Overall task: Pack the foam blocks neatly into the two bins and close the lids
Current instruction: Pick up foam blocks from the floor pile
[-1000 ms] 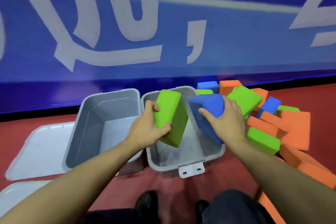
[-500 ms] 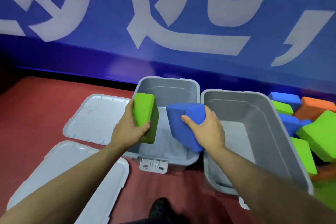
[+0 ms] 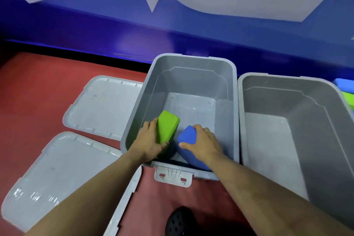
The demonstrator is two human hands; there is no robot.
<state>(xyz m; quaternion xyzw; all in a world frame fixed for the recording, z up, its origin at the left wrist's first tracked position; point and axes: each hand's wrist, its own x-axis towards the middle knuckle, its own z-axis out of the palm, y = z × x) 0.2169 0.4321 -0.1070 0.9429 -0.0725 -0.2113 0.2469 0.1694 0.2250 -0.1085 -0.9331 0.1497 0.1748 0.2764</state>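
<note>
Fingers: the left hand point(image 3: 148, 144) is curled round the green block point(image 3: 167, 129); the right hand point(image 3: 205, 144) is clasped over the blue block point(image 3: 188, 137).
Wall point(image 3: 115, 23): blue, marked with large pale lettering.
Floor point(image 3: 44, 78): red.
Bins: both blocks are held inside the left bin point(image 3: 191, 63), near its front wall; the right bin point(image 3: 287, 82) is set just beside it.
Lids: a far lid point(image 3: 103, 105) and a near lid point(image 3: 63, 174) are laid left of the bins.
Shoe point(image 3: 180, 220): black, seen at the bottom edge.
</note>
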